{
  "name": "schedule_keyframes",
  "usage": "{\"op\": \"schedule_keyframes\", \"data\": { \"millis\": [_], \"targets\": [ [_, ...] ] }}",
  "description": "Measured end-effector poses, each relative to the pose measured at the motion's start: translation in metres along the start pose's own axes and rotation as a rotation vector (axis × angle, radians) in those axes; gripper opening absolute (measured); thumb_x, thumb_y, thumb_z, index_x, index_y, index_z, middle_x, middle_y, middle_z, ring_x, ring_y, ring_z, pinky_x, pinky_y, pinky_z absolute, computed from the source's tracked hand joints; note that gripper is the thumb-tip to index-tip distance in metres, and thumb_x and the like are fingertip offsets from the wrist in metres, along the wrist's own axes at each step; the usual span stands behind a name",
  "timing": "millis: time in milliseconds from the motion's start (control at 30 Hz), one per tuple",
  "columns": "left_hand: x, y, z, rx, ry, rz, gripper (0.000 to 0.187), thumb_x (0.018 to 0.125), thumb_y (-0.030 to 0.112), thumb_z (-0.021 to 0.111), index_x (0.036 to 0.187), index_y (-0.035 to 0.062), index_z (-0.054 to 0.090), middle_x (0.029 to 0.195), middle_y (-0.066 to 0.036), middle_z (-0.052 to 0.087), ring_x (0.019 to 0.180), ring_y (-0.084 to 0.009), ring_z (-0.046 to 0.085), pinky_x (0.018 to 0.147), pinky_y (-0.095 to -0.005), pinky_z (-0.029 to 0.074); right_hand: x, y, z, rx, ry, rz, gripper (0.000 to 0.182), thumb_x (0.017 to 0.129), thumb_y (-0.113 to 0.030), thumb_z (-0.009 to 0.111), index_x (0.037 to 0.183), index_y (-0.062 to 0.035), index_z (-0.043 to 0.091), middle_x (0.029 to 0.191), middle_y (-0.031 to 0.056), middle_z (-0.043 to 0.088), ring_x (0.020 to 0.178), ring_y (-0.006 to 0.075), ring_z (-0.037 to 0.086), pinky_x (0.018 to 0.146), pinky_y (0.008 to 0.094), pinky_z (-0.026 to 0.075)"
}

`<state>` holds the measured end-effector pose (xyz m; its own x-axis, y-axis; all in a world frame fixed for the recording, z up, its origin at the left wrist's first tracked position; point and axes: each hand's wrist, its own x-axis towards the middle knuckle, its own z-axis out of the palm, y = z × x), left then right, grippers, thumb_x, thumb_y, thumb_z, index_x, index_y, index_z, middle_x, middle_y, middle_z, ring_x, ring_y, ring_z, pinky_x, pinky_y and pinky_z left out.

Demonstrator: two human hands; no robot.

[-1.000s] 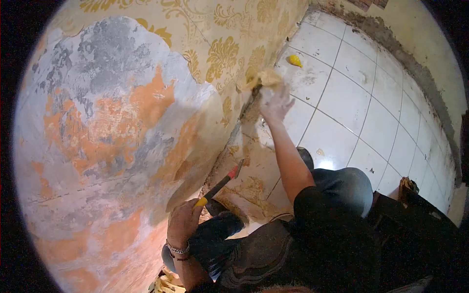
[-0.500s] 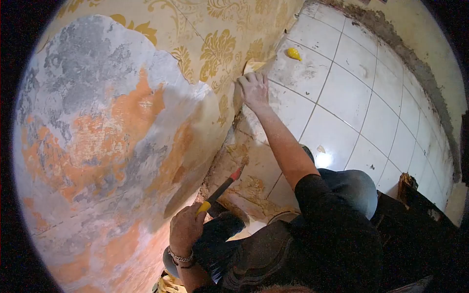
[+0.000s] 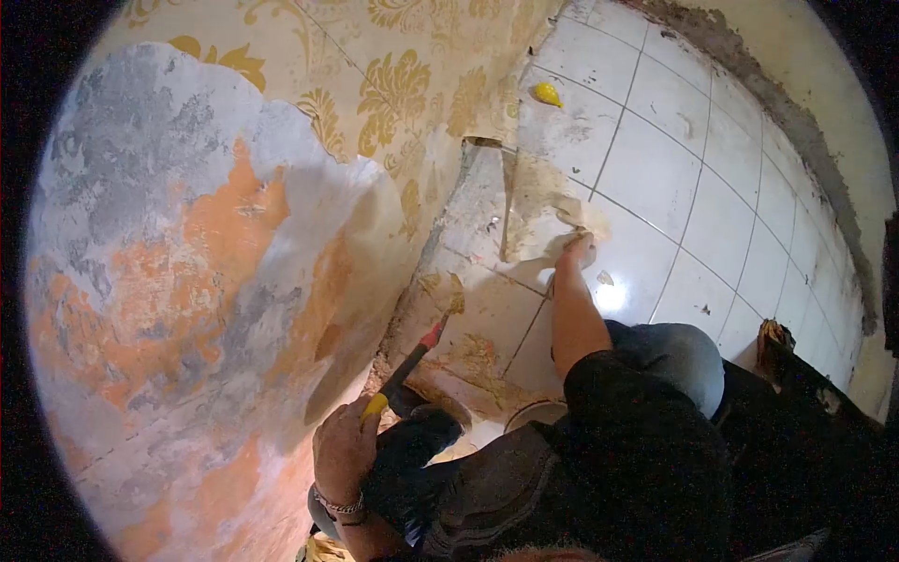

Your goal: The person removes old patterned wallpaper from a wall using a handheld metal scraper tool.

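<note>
My left hand (image 3: 345, 445), with a bracelet at the wrist, is closed around the yellow end of a long-handled scraper (image 3: 405, 370). Its shaft is black with a red collar, and its tip points at the base of the wall; the blade is hard to make out. Low over the floor tiles, my right hand (image 3: 578, 249) is closed on a torn strip of wallpaper (image 3: 569, 214), partly blurred by motion. Patterned gold wallpaper (image 3: 398, 98) still covers the upper wall. Below it, bare plaster (image 3: 201, 244) shows grey, white and orange patches.
A yellow lemon-shaped object (image 3: 547, 94) lies on the white tiled floor (image 3: 655, 159). Wallpaper scraps (image 3: 478, 356) litter the tiles near my feet. A round rim (image 3: 537, 412) shows beside my body. Dark boards (image 3: 815, 384) lie at the right.
My right hand has moved from the wall's base down and right over the tiles, pulling wallpaper away and baring a lower stretch. The scraper stays in my left hand, shifted slightly.
</note>
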<state>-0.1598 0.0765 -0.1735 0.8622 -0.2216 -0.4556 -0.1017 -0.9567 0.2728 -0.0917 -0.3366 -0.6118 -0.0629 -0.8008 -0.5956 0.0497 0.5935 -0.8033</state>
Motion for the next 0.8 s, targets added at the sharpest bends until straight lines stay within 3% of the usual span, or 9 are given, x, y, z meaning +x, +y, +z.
{"op": "schedule_keyframes", "data": {
  "millis": [200,267,333,367,433,500,633,733,800],
  "targets": [
    [-0.015,0.016,-0.014,0.02,0.143,0.039,0.028,0.09,0.025,0.058,0.107,0.0045,0.066,0.097,-0.019,0.067,0.091,-0.0358,0.063,0.077,-0.044,0.049,-0.058,-0.001,-0.005,0.065,-0.139,0.06,0.025,0.087,-0.018,0.058,0.106,-0.002,0.059,0.08,0.0081,0.06,0.061,0.0144,0.056,0.049,0.0286,0.047],
    [-0.019,0.009,-0.009,-0.006,0.147,0.056,0.029,0.09,0.025,0.058,0.108,0.004,0.066,0.099,-0.019,0.067,0.092,-0.0362,0.063,0.077,-0.044,0.049,-0.075,-0.03,-0.009,-0.029,-0.09,0.078,0.032,0.089,-0.024,0.058,0.111,0.0001,0.057,0.089,0.0091,0.06,0.069,0.0168,0.058,0.055,0.0305,0.049],
    [-0.024,0.008,-0.008,0.007,0.197,0.07,0.03,0.091,0.027,0.058,0.108,0.0042,0.066,0.098,-0.02,0.067,0.09,-0.0374,0.063,0.077,-0.0438,0.049,-0.067,-0.046,0.0,0.16,-0.002,-0.057,0.037,0.091,-0.026,0.055,0.116,0.0016,0.053,0.092,0.0097,0.06,0.075,0.0198,0.058,0.063,0.0333,0.05],
    [-0.026,0.002,-0.005,0.061,0.102,-0.001,0.03,0.091,0.027,0.057,0.107,0.0039,0.067,0.094,-0.022,0.067,0.087,-0.0389,0.063,0.076,-0.0441,0.049,-0.063,-0.058,0.005,0.106,0.041,-0.234,0.036,0.092,-0.031,0.049,0.095,0.0049,0.049,0.08,0.0143,0.054,0.069,0.0239,0.048,0.067,0.0405,0.042],
    [-0.034,0.006,-0.007,0.025,0.147,0.052,0.029,0.092,0.027,0.056,0.106,0.0037,0.067,0.093,-0.023,0.066,0.087,-0.0393,0.063,0.075,-0.0445,0.049,-0.072,-0.109,0.007,0.221,-0.024,-0.183,0.029,0.092,-0.027,0.05,0.1,0.0014,0.048,0.087,0.009,0.055,0.074,0.0188,0.053,0.064,0.035,0.049],
    [-0.041,0.005,-0.007,-0.042,0.18,0.085,0.029,0.092,0.026,0.056,0.104,0.0023,0.068,0.089,-0.023,0.066,0.086,-0.0404,0.063,0.074,-0.0459,0.048,-0.075,-0.145,0.019,0.459,-0.124,-0.224,0.026,0.092,-0.025,0.049,0.093,0.0007,0.047,0.083,0.009,0.053,0.071,0.0184,0.053,0.063,0.0338,0.048],
    [-0.048,-0.012,0.0,-0.039,0.207,0.121,0.028,0.091,0.024,0.056,0.101,0.0009,0.068,0.088,-0.023,0.066,0.086,-0.0408,0.062,0.074,-0.0459,0.048,-0.139,-0.236,0.029,0.539,-0.137,-0.25,0.024,0.091,-0.023,0.049,0.094,0.001,0.048,0.081,0.0088,0.053,0.067,0.0189,0.053,0.061,0.0313,0.047],
    [-0.056,-0.03,0.006,0.06,0.217,0.179,0.027,0.089,0.022,0.058,0.099,-0.0002,0.069,0.088,-0.024,0.066,0.085,-0.0412,0.063,0.075,-0.0462,0.048,-0.177,-0.258,0.027,0.479,-0.154,-0.465,0.03,0.091,-0.026,0.052,0.089,0.0042,0.052,0.077,0.0141,0.059,0.068,0.0271,0.056,0.064,0.0359,0.045],
    [-0.062,-0.021,-0.001,0.089,0.25,0.102,0.026,0.088,0.021,0.06,0.098,-0.0005,0.069,0.088,-0.026,0.065,0.085,-0.0417,0.063,0.075,-0.0461,0.049,-0.185,-0.255,0.025,0.069,-0.21,-0.864,0.03,0.089,-0.026,0.055,0.085,0.004,0.055,0.077,0.0168,0.062,0.07,0.0284,0.057,0.065,0.0392,0.046]
  ]
}}
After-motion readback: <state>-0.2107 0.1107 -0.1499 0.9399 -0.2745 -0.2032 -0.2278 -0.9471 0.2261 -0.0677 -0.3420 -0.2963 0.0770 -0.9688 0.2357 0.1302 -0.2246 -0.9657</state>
